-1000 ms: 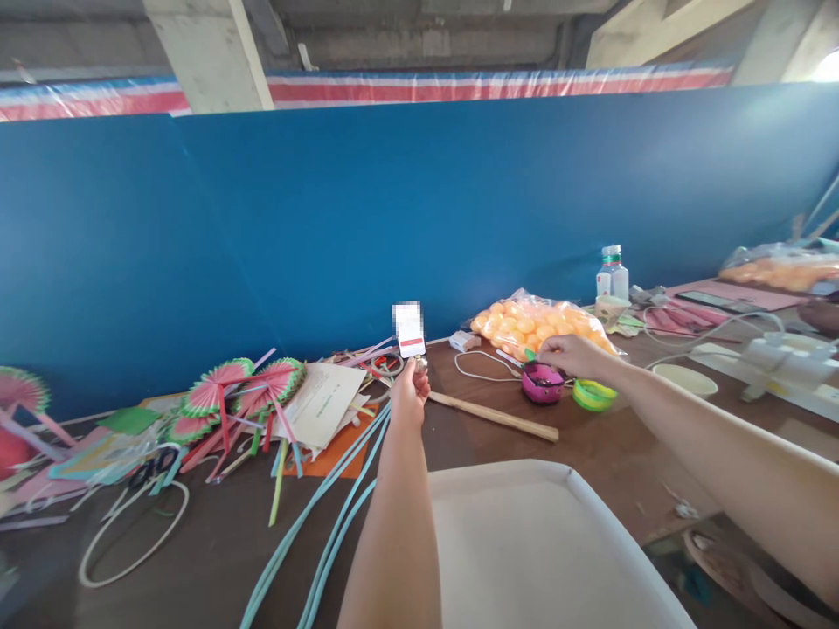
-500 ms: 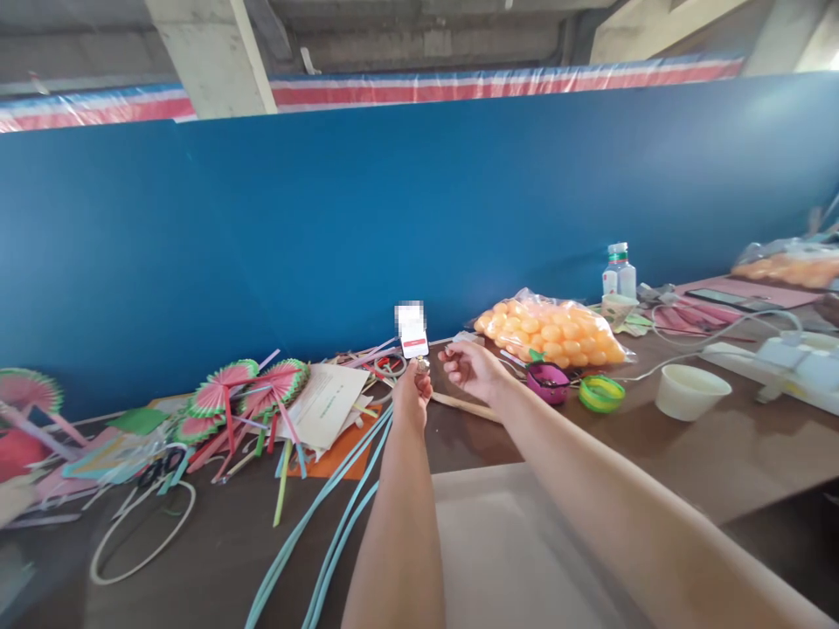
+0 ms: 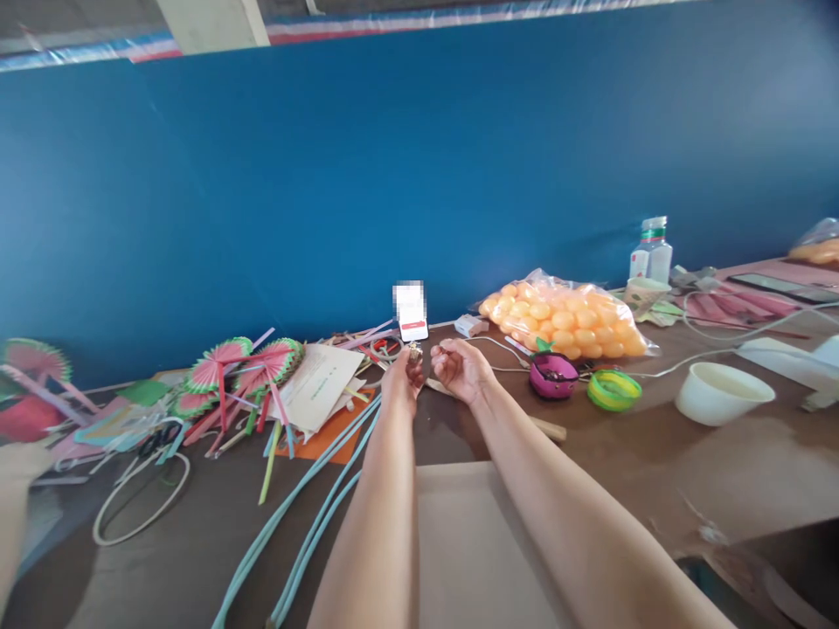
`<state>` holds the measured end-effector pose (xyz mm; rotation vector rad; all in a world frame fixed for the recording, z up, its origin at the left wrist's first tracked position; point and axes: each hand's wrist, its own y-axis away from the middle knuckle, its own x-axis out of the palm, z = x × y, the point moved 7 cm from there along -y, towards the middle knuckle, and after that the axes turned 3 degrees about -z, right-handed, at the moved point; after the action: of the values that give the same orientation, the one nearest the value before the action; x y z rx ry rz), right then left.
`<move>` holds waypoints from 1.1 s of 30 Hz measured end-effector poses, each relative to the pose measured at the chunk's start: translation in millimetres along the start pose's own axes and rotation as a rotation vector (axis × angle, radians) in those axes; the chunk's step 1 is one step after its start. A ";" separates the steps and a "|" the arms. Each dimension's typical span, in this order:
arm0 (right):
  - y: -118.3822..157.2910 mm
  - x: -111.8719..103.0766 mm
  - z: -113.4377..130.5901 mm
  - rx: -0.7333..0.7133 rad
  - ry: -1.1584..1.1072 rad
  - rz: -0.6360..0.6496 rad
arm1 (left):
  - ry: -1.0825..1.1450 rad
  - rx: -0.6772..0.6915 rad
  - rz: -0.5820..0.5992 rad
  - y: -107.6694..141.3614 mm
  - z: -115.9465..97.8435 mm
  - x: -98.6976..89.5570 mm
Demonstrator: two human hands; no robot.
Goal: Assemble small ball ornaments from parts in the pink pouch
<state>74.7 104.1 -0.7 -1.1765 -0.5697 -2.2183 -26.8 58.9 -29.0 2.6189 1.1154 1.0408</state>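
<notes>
Both arms reach forward over the dark table. Between the thumb and fingers of my left hand is a small shiny metal piece, too small to name exactly. My right hand is just to its right, its fingertips pinched together; whatever they hold is hidden or too tiny to make out. A narrow gap separates the two hands. Right behind them a lit phone stands upright. A purple bowl with small dark bits inside and a green-yellow bowl lie to the right of my right hand.
Folded paper fans, printed sheets and strips crowd the left. Pale blue cords run toward me. A bag of orange balls, a white cup and bottles stand rightward. A blue partition rises behind.
My right hand has come closer to my left hand. The view has tipped downward, so more of the table shows. The metal piece stays in my left hand.
</notes>
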 end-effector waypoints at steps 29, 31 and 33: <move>-8.4 -19.3 -5.3 -0.054 -0.064 -0.226 | -0.005 0.080 0.081 8.9 -6.0 2.6; -9.3 -35.8 -7.1 -0.037 -0.119 -0.407 | -0.021 0.069 0.040 8.2 -5.3 -0.4; -10.3 -49.8 -8.5 -0.021 -0.129 -0.536 | -0.041 0.058 0.002 8.1 -4.8 -2.7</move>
<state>85.7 120.5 -48.3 -1.2975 -1.0157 -2.5994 -26.4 50.4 -24.0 2.6734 1.1518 0.9653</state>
